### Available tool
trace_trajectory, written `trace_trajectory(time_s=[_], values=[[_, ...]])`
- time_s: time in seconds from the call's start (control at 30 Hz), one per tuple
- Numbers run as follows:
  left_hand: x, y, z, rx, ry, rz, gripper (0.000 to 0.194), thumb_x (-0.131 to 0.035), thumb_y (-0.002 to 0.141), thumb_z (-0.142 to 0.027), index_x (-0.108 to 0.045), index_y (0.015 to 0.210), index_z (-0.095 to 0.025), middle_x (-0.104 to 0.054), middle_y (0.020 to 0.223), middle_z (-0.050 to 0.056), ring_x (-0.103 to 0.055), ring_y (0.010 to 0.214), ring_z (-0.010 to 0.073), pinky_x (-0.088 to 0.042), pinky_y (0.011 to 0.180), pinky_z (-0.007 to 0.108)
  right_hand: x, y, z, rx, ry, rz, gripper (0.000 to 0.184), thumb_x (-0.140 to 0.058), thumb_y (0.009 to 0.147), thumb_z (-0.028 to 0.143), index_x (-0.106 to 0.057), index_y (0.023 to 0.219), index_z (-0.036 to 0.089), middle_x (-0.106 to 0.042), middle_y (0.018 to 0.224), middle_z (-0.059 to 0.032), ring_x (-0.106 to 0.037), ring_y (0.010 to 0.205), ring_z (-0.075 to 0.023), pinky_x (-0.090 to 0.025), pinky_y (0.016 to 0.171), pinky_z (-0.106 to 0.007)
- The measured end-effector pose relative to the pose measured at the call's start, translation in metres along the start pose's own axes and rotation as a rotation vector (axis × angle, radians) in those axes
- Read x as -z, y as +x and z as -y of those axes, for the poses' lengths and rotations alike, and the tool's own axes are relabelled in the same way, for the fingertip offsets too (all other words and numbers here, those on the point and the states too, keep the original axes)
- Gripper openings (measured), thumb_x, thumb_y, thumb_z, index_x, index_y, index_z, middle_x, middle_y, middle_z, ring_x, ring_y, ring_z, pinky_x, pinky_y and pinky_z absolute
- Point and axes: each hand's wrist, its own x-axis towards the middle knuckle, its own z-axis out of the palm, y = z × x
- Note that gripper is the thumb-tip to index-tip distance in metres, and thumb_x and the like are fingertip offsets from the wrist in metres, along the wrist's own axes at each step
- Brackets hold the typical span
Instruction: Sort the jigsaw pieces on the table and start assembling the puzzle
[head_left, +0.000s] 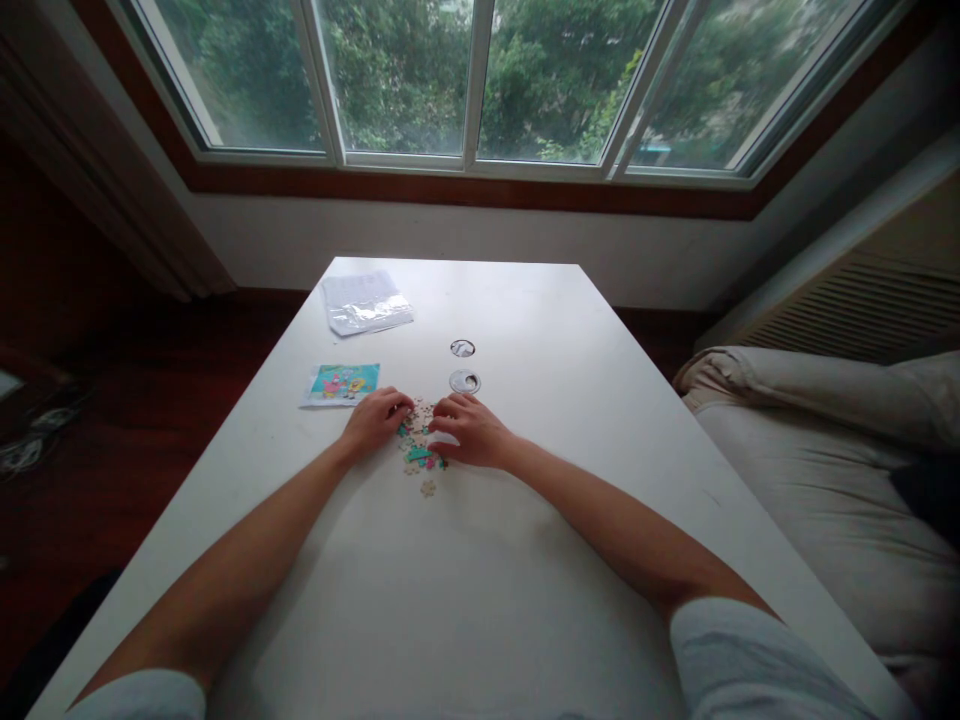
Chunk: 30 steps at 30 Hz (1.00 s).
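Note:
A loose pile of small jigsaw puzzle pieces (pixel 418 454) lies on the white table (pixel 465 590), some showing teal and pink print, others plain beige. At the pile's left edge is my left hand (pixel 373 422), its fingers bent together at the pieces; anything within them is too small to make out. From the right, my right hand (pixel 475 432) reaches over the pile, fingers spread and the thumb apart from them. One beige piece (pixel 428 488) sits by itself on the near side of the pile.
Left of the pile lies a colourful cartoon picture packet (pixel 343 383). Behind it is a clear plastic bag (pixel 366 302). Two round items, a nearer disc (pixel 465 381) and a farther one (pixel 463 348), lie beyond my right hand. A sofa (pixel 810 480) stands to the right.

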Motion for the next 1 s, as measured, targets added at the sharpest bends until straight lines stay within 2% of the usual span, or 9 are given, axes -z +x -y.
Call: trace_trajectory(time_s=[0.1,0.23,0.3,0.47,0.73,1.0], values=[[0.002,0.0,-0.001,0.011,-0.008,0.001,0.02,-0.055,0.093,-0.028,-0.074,0.096,-0.023,-0.067,0.093,0.004,-0.062,0.087,0.0188,-0.048,0.08,0.031,0.001,0.004,0.014,0.024,-0.073,0.081,0.036,-0.063,0.092,0.056,-0.068,0.098,0.021,-0.065,0.104,-0.0108,-0.054,0.099,-0.025,-0.04,0.087,-0.038],[0.004,-0.001,-0.002,0.012,-0.015,0.004,0.021,-0.055,0.093,-0.028,-0.075,0.097,-0.023,-0.067,0.095,0.004,-0.062,0.086,0.0185,-0.048,0.079,0.031,-0.002,0.009,0.026,-0.02,-0.146,0.124,0.025,-0.066,0.093,0.043,-0.067,0.096,0.019,-0.065,0.102,-0.0105,-0.055,0.1,-0.0249,-0.039,0.083,-0.037],[0.005,-0.003,-0.002,0.009,-0.022,0.002,0.021,-0.055,0.094,-0.029,-0.075,0.097,-0.023,-0.067,0.095,0.004,-0.062,0.087,0.0185,-0.048,0.08,0.031,-0.004,0.009,0.026,-0.027,-0.134,0.122,0.023,-0.065,0.094,0.042,-0.067,0.096,0.019,-0.065,0.101,-0.0097,-0.056,0.099,-0.024,-0.039,0.083,-0.036],[0.008,-0.006,-0.005,0.023,-0.042,-0.006,0.021,-0.055,0.094,-0.029,-0.074,0.097,-0.023,-0.068,0.096,0.004,-0.061,0.086,0.0179,-0.048,0.08,0.031,-0.005,0.009,0.017,-0.065,-0.078,0.059,0.023,-0.054,0.102,0.034,-0.068,0.091,0.019,-0.069,0.095,-0.0083,-0.059,0.092,-0.0206,-0.038,0.081,-0.034],[0.009,-0.007,-0.026,-0.051,-0.209,0.036,0.022,-0.057,0.095,-0.036,-0.072,0.096,-0.021,-0.067,0.092,0.005,-0.062,0.085,0.0172,-0.05,0.079,0.029,-0.01,0.002,-0.004,-0.3,0.095,-0.12,0.027,-0.05,0.104,0.036,-0.069,0.093,0.02,-0.072,0.083,-0.0048,-0.063,0.077,-0.0165,-0.041,0.077,-0.028],[0.01,-0.009,-0.035,-0.059,-0.274,0.012,0.021,-0.058,0.095,-0.037,-0.071,0.095,-0.02,-0.065,0.09,0.005,-0.06,0.081,0.0157,-0.049,0.071,0.026,-0.017,0.003,0.0,-0.286,0.211,-0.198,0.018,-0.054,0.1,0.028,-0.069,0.097,0.02,-0.072,0.087,-0.0046,-0.064,0.08,-0.0157,-0.044,0.077,-0.026]])
